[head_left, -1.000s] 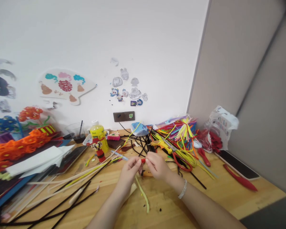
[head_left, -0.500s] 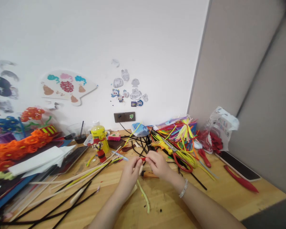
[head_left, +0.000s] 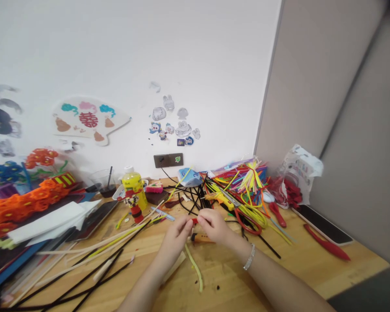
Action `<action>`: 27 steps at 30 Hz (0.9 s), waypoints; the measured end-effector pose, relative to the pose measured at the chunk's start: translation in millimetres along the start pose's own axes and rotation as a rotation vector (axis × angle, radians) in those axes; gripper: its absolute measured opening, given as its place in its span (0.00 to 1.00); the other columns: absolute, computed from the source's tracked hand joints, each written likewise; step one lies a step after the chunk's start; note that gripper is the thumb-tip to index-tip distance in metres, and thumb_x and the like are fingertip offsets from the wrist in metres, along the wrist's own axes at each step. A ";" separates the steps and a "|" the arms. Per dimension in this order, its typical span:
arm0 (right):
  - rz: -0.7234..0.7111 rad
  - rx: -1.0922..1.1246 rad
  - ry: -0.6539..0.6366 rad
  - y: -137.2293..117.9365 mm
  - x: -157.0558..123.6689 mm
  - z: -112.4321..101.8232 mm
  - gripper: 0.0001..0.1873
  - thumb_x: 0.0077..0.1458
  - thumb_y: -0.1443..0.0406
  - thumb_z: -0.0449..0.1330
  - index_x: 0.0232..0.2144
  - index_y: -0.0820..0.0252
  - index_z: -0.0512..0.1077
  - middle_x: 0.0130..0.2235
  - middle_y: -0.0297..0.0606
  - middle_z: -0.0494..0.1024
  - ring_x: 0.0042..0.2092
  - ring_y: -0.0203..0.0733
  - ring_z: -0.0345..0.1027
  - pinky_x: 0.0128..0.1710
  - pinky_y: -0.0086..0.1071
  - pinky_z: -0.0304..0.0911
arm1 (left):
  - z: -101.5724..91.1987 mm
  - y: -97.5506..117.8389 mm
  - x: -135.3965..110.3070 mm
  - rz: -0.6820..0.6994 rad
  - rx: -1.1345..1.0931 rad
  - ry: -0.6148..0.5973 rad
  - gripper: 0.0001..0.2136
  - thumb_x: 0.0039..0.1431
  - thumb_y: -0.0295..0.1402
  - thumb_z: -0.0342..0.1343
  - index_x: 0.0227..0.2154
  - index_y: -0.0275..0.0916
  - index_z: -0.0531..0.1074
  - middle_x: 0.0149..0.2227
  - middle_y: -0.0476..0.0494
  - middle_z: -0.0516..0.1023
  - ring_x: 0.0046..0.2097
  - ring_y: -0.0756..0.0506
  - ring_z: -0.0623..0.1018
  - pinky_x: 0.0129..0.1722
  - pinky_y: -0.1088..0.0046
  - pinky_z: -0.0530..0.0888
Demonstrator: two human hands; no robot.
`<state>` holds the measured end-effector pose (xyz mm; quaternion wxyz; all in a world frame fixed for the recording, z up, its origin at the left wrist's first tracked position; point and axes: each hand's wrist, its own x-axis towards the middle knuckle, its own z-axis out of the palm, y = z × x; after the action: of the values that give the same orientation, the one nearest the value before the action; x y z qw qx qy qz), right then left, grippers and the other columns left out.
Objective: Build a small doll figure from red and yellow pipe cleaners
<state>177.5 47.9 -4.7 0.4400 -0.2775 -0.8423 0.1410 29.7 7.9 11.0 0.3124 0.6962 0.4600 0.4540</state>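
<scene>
Between my two hands is a small red piece (head_left: 195, 221), short and mostly covered by the fingers, so its kind is unclear. My left hand (head_left: 179, 232) pinches its left end with thumb and fingertips. The other end sits in the closed fingers of my right hand (head_left: 215, 226). Just below the hands lies an orange-and-black tool (head_left: 204, 238), partly covered. A pale yellow-green pipe cleaner (head_left: 195, 269) stretches over the table toward me. Scissors with red handles (head_left: 248, 226) and a yellow cutter (head_left: 225, 200) rest beyond my right hand.
Black pipe cleaners (head_left: 94, 281) and pale strips spread over the left of the table. At the back stand a yellow bottle (head_left: 133, 184), a small red figure (head_left: 136, 212) and a cup (head_left: 106, 186). Rightward are bundled coloured pipe cleaners (head_left: 251, 177) and a phone (head_left: 323, 225).
The view has shifted slightly, moving the surroundings a little left. My hands stay together on the red piece, with the right fingers slightly repositioned.
</scene>
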 end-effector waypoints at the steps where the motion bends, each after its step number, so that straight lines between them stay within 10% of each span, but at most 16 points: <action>1: -0.017 -0.017 -0.036 1.1 0.7 -1.0 0.16 0.56 0.68 0.46 0.17 0.59 0.53 0.20 0.28 0.56 0.24 0.32 0.52 0.23 0.26 0.47 | -0.5 -0.6 0.7 -0.010 -0.009 -0.018 0.14 0.52 0.43 0.46 0.20 0.39 0.64 0.21 0.51 0.64 0.27 0.48 0.64 0.29 0.73 0.63; 11: -0.133 -0.138 -0.148 5.4 4.6 -12.3 0.09 0.60 0.65 0.46 0.36 0.62 0.65 0.34 0.38 0.69 0.35 0.37 0.62 0.35 0.28 0.59 | -6.6 -4.0 1.9 -0.133 -0.188 -0.120 0.21 0.50 0.53 0.44 0.15 0.40 0.56 0.16 0.56 0.54 0.20 0.52 0.57 0.21 0.76 0.58; 27: -0.230 -0.381 -0.142 7.7 4.2 -9.8 0.12 0.59 0.66 0.44 0.28 0.60 0.65 0.29 0.39 0.70 0.32 0.39 0.63 0.32 0.30 0.59 | 0.3 -10.7 1.8 -0.018 0.085 -0.034 0.10 0.54 0.38 0.47 0.28 0.39 0.70 0.29 0.44 0.73 0.34 0.44 0.70 0.38 0.67 0.65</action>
<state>186.2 56.6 0.0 0.3327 -0.2469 -0.9086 -0.0525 26.5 13.7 2.4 0.2944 0.7122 0.4798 0.4194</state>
